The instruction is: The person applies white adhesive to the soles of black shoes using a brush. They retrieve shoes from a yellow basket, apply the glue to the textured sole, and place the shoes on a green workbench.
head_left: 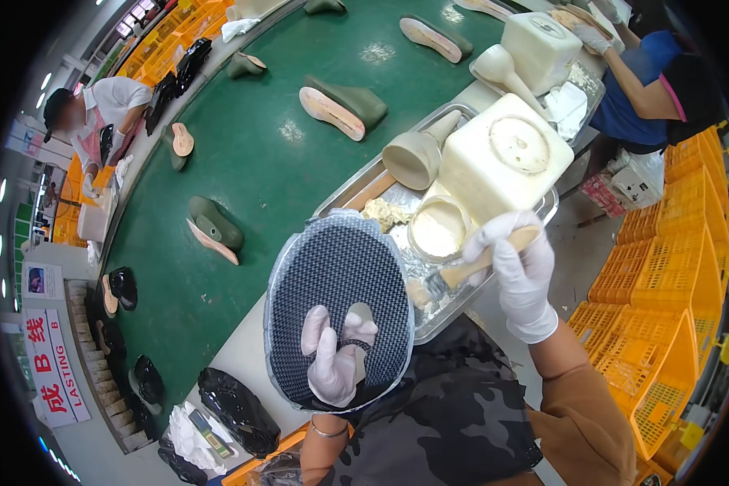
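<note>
My gloved left hand (336,364) grips a dark, woven, oval piece with a pale ragged edge (340,259), perhaps a shoe upper. Some fingers bend over its lower part, where a strap-like loop lies. In my gloved right hand (520,279) is a wooden-handled brush (462,271), its bristles angled down over the metal tray (445,324). Smears of pale paste coat the bristles and the tray. Beside the brush stands a white plastic container (506,158), with a round cup of white paste (438,228) at its near side.
A cream funnel-shaped vessel (413,158) lies in the tray. Across the green belt (275,178) sit several green shoe lasts with pale insoles. Black wrapped shoes (236,411) lie near my left. Yellow crates (656,300) line the right; co-workers stand at far left and upper right.
</note>
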{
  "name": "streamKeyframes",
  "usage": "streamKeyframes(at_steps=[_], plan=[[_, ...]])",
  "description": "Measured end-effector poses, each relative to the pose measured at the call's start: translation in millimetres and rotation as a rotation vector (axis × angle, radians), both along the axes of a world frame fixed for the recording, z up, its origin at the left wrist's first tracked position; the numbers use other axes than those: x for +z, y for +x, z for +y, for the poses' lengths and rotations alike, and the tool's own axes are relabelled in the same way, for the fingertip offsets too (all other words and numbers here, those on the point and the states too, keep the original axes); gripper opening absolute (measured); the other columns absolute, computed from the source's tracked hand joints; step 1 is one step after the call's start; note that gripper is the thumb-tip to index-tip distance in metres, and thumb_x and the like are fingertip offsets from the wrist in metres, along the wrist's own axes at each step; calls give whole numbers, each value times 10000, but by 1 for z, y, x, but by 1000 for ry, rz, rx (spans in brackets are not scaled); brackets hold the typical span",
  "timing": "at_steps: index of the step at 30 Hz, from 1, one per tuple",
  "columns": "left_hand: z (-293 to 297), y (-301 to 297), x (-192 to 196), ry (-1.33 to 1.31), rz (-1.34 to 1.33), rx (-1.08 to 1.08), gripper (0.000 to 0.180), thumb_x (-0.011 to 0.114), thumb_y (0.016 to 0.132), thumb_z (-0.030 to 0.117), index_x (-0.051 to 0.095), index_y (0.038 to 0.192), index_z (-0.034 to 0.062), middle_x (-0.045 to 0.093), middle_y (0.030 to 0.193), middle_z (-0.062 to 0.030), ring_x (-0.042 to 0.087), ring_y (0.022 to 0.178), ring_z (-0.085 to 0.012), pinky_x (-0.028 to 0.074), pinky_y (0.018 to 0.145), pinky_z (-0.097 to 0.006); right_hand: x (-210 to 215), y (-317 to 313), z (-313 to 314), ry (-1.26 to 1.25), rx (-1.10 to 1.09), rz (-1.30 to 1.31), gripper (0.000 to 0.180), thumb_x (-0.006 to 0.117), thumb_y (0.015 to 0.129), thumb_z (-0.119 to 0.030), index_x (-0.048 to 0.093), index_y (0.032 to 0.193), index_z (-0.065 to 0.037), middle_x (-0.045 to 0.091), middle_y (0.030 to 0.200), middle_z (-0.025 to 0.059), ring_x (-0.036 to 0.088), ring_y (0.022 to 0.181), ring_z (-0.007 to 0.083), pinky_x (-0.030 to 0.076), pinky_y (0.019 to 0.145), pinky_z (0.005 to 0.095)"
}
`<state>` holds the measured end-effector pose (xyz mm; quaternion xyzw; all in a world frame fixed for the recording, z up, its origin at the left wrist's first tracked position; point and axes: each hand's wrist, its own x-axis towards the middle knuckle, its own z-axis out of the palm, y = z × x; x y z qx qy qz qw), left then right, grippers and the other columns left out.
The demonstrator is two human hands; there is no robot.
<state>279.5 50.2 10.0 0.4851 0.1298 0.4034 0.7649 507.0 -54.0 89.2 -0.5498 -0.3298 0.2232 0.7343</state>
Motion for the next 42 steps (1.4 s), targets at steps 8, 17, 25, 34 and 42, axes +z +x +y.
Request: streamKeyframes(at_steps=[8,17,25,34,42], plan=[[0,-17,-8,286,313,-31,386,425,923,12,385,1305,49,393,1352,-115,569,1035,-281,560,810,-405,20,18,46,307,55,-77,176,497,960,-189,454,1041,-39,605,899,129,579,668,129,487,604,225],[0,-19,-8,732,329,40,402,423,920,12,384,1320,37,320,1395,-147,582,998,-309,552,821,-456,16,29,44,126,75,-242,130,511,948,-122,469,1037,-37,606,901,89,575,734,84,483,619,191],[21,-13,12,-174,176,-109,533,453,924,43,265,1423,46,541,1185,-156,573,1054,-295,465,895,-399,30,67,41,69,-19,-212,50,494,959,-104,511,993,-71,603,862,21,547,689,51,446,580,168],[119,1,34,153,496,217,607,569,849,-20,291,1388,-28,567,977,-71,561,852,-115,452,767,-229,8,117,55,-122,70,-146,151,502,957,-214,521,956,-65,585,814,41,533,603,73,426,524,188],[248,44,21,781,1167,681,503,574,781,8,449,1265,60,597,753,-132,591,733,-306,464,691,-399,1,117,49,-174,74,-156,213,545,931,-277,499,950,-69,576,818,52,506,604,76,415,523,183]])
